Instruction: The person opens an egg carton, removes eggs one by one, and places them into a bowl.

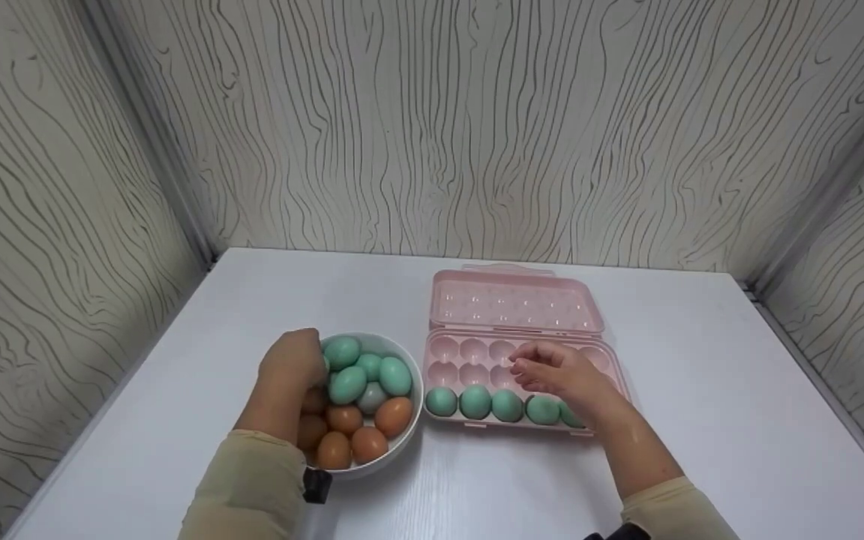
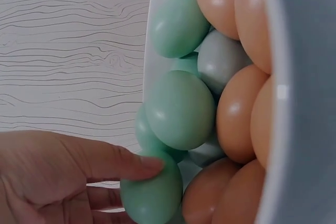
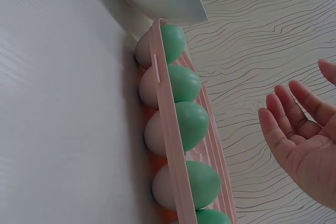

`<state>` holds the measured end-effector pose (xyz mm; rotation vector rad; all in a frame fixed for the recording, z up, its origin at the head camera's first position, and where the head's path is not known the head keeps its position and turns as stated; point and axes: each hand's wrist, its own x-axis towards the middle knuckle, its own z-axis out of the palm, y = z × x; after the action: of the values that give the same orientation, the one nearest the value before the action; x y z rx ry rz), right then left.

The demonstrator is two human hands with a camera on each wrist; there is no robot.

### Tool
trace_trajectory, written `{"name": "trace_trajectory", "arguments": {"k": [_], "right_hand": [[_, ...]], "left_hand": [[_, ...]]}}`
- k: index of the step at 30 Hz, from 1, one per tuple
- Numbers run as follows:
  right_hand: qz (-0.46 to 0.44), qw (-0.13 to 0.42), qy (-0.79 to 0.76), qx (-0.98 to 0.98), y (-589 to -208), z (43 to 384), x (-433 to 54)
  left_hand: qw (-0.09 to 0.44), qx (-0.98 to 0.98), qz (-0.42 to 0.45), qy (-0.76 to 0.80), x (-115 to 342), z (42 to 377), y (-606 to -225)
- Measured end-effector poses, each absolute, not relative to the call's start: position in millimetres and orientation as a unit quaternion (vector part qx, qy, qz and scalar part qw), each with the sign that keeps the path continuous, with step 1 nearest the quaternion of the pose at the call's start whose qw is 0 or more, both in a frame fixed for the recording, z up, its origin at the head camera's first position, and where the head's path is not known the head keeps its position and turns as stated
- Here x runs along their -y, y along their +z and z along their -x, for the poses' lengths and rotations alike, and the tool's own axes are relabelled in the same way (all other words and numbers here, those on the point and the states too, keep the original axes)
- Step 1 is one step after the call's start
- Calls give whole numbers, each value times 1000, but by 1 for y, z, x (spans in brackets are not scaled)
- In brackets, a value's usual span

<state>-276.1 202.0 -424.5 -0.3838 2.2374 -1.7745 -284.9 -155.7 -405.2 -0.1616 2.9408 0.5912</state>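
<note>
At the left rim of the white bowl (image 1: 418, 409), my left hand (image 1: 293, 364) pinches a green egg (image 2: 152, 190) between thumb and fingers. Green, brown and grey eggs fill the bowl; the fingertips are hidden in the head view but show in the left wrist view. My right hand (image 1: 563, 379) hovers over the pink egg carton (image 1: 443, 349), fingers loosely bent and holding nothing. Several green eggs (image 1: 475, 402) stand in the carton's front row, and the right forearm covers that row's right end. Behind, the visible cups are bare.
The carton's lid (image 1: 514, 300) lies folded back toward the rear wall. Bowl and carton stand side by side, almost touching, on a white table (image 1: 702, 360). Wood-patterned panels (image 1: 432, 135) enclose the table at the back and both sides.
</note>
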Motion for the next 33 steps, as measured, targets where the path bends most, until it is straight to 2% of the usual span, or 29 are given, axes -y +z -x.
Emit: {"name": "trace_trajectory", "arguments": {"k": [15, 33], "right_hand": [[121, 123, -606, -776, -425, 275, -204], [128, 115, -587, -791, -424, 279, -211]], "left_hand": [[74, -982, 47, 165, 152, 289, -403], [39, -984, 42, 171, 149, 289, -395]]}}
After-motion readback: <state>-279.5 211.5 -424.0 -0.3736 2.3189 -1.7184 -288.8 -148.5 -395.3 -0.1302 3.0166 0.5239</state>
